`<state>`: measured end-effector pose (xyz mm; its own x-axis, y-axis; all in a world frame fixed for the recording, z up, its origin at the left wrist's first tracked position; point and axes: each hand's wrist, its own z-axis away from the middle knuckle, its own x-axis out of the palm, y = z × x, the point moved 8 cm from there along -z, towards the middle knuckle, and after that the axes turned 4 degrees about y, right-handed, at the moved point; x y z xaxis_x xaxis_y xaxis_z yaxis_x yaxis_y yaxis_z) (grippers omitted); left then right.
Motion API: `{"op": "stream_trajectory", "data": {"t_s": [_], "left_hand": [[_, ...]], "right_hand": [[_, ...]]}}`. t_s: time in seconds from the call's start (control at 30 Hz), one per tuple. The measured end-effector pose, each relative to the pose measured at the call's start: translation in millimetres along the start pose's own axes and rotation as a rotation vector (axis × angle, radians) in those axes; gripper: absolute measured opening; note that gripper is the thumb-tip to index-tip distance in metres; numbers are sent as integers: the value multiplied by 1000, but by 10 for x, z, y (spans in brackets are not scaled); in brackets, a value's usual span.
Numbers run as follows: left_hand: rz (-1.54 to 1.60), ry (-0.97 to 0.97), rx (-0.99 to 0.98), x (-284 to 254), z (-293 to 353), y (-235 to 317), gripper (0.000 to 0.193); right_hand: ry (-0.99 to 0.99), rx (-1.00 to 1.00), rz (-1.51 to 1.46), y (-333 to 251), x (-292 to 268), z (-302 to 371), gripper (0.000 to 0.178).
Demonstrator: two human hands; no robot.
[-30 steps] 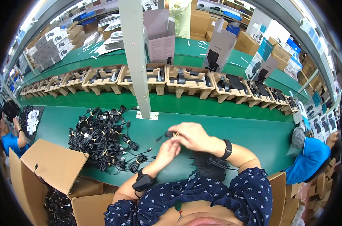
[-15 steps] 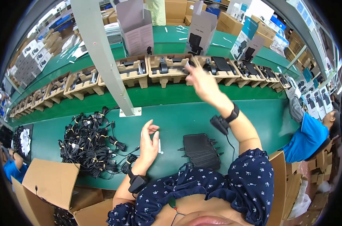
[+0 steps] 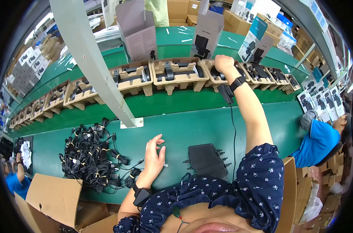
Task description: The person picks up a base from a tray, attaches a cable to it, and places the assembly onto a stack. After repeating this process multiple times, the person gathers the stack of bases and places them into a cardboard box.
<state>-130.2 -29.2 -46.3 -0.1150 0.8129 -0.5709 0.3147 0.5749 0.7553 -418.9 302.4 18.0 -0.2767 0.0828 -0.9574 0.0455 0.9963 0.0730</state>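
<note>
My right hand (image 3: 224,64) reaches far out over a brown moulded tray (image 3: 219,85), its fingers curled down into it. The hand hides most of the tray and whatever its fingers grip. To its left, another tray (image 3: 169,82) holds black parts, among them a ribbed strip and a curved bracket. My left hand (image 3: 154,158) lies open near the green bench's middle, palm turned inward and holding nothing. Beside it spreads a heap of bundled black cables (image 3: 91,155). Toward my body, right of the left hand, sits a stack of flat black panels (image 3: 206,159).
A grey post (image 3: 91,64) rises from the bench, left of centre. Open cartons (image 3: 134,35) stand behind the tray row. A cardboard box (image 3: 54,198) is at the near left. One co-worker in blue (image 3: 318,141) sits at right, another (image 3: 18,180) at left.
My right hand has moved right and slightly outward, from the middle tray to the neighbouring one, and its fingers have curled in. My left hand has barely shifted.
</note>
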Motion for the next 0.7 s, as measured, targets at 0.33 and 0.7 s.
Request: {"op": "stream_trajectory", "data": {"t_s": [0.33, 0.7], "left_hand": [[-35, -13, -15, 37, -13, -45, 45], [-30, 5, 24, -5, -50, 19, 36]], "right_hand": [[348, 264, -419, -100, 528, 6, 39], [554, -54, -145, -165, 314, 303, 20]]}}
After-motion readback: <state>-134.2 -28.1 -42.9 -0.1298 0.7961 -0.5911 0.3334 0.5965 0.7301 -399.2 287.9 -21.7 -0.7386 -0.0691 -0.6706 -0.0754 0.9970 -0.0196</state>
